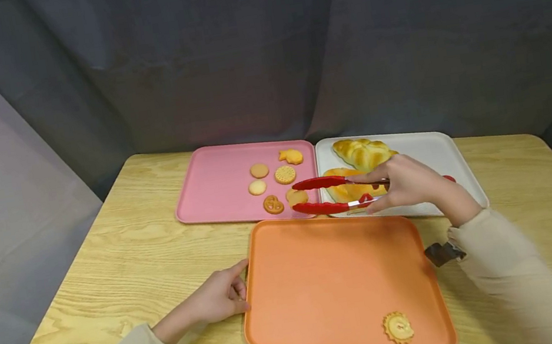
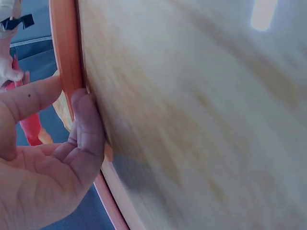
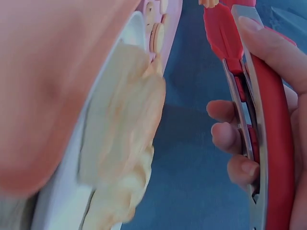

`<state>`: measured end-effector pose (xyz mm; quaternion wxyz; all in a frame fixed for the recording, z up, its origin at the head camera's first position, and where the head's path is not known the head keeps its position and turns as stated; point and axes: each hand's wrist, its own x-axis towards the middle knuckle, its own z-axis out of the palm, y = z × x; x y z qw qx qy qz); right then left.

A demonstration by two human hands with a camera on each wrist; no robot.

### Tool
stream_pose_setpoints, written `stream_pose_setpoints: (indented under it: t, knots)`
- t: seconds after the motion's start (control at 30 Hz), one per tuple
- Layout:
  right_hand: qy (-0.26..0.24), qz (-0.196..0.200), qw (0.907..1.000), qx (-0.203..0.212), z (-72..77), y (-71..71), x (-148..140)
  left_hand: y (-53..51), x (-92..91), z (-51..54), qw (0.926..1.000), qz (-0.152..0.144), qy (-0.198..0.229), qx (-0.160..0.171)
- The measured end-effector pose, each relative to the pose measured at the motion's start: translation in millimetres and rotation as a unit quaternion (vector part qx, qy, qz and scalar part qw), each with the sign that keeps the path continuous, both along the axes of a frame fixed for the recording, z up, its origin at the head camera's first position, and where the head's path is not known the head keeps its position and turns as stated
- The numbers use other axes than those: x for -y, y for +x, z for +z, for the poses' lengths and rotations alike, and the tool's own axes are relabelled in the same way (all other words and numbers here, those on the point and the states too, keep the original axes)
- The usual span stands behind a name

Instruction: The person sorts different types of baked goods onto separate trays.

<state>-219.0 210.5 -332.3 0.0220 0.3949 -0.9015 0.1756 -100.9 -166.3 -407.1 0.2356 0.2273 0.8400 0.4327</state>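
Note:
My right hand (image 1: pixel 405 179) grips red-and-metal tongs (image 3: pixel 276 139) above the front of the white tray (image 1: pixel 425 149). The tong heads point left over the pink tray (image 1: pixel 223 174), spread on either side of a round cookie (image 1: pixel 297 196); whether they touch it I cannot tell. My left hand (image 1: pixel 217 297) holds the left rim of the orange tray (image 1: pixel 328 271), its fingers curled against the edge in the left wrist view. One scallop-edged cookie (image 1: pixel 398 328) lies near that tray's front right corner.
Several cookies lie on the pink tray, including a fish-shaped one (image 1: pixel 291 156) and a pretzel-shaped one (image 1: pixel 273 204). A braided bread (image 1: pixel 361 152) and a second bread (image 3: pixel 122 115) rest on the white tray. A dark curtain (image 1: pixel 205 57) hangs behind the wooden table (image 1: pixel 132 247).

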Motion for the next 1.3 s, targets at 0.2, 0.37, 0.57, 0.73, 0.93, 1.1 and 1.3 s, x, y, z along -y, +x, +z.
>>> stream_pose_setpoints:
  t: [0.2,0.37,0.57,0.73,0.93,1.1,1.3]
  knots:
    - [0.022,-0.019,0.9996,0.003,-1.5,-22.4,32,-0.3,-0.7,-2.4,0.9999,0.007,0.005,0.007]
    - [0.034,-0.050,0.9975,0.038,-4.8,-33.3,63,2.2,-1.7,-3.9,0.9996,0.011,0.011,0.023]
    - [0.055,-0.084,0.9925,0.069,-7.4,-43.8,101,3.6,-2.8,-3.2,0.9997,0.010,0.007,0.021]
    - [0.063,-0.077,0.9929,0.064,-14.3,-53.8,126,4.0,-3.7,-2.6,0.9994,0.015,0.018,0.025]
    - [0.072,-0.118,0.9866,0.086,-29.6,-63.2,148,5.1,-3.8,-1.2,0.9989,0.020,0.026,0.033]
    - [0.064,-0.142,0.9817,0.109,-40.5,-68.2,159,4.9,-3.8,-0.9,0.9989,0.020,0.028,0.032]
    - [0.064,-0.150,0.9786,0.126,-42.7,-67.9,164,5.2,-3.0,-1.1,0.9993,0.019,0.015,0.029]
